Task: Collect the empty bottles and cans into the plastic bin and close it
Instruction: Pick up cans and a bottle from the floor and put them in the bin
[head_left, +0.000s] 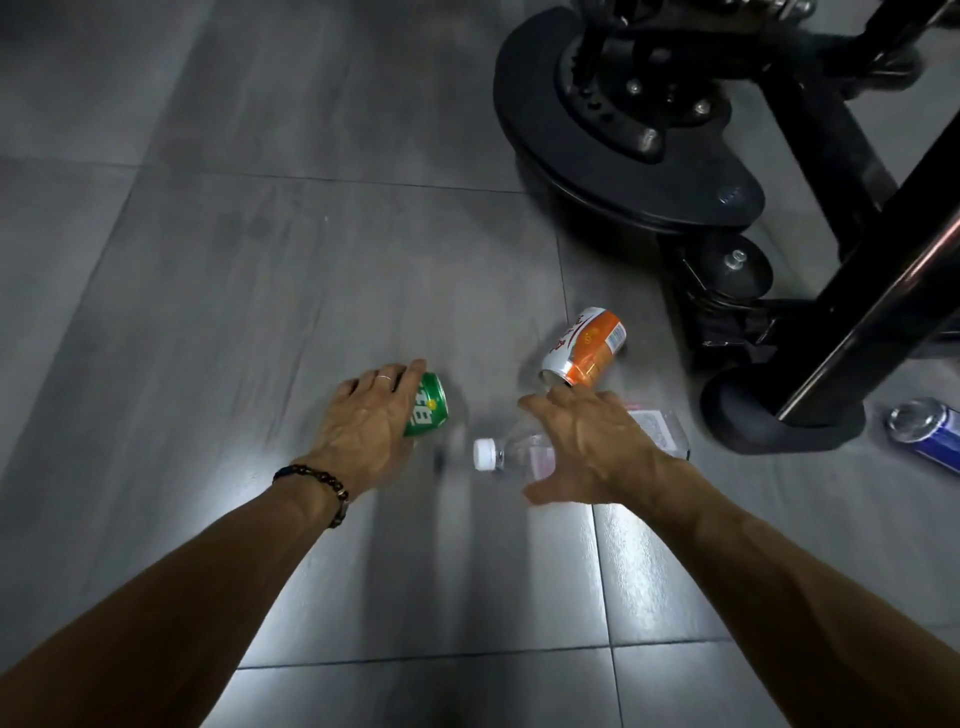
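Note:
A green can (429, 408) lies on the grey tiled floor with my left hand (363, 415) wrapped over its left side. A clear plastic bottle (519, 452) with a white cap lies on its side just right of it. My right hand (587, 447) hovers over the bottle's middle, fingers spread, holding nothing. An orange and white can (587, 348) lies tipped just beyond my right fingertips. A blue can (930, 434) lies at the far right. No plastic bin is in view.
A black exercise machine stands at the upper right: a round flywheel housing (623, 130), a frame bar (857, 332) and a rubber foot (769, 415) close to the bottle's far end. Grey floor tiles (208, 260) stretch to the left.

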